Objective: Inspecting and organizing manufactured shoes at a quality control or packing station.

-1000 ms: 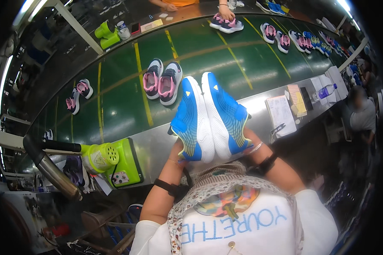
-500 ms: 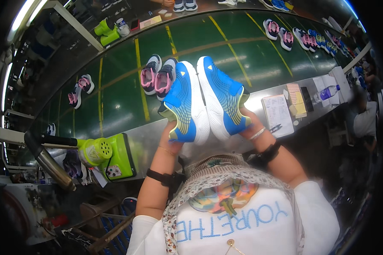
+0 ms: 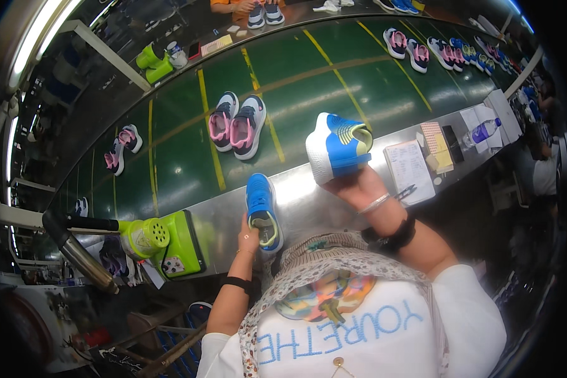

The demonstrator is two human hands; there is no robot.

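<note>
Right hand [image 3: 358, 188] grips one blue shoe [image 3: 337, 146] aloft; left hand [image 3: 248, 227] rests another blue shoe [image 3: 262, 210] down; I'd inspect next.

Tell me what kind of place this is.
Likely a shoe factory line: pairs of sneakers spaced along a green conveyor belt, and the person's hands hold two blue shoes, left and right.
</note>
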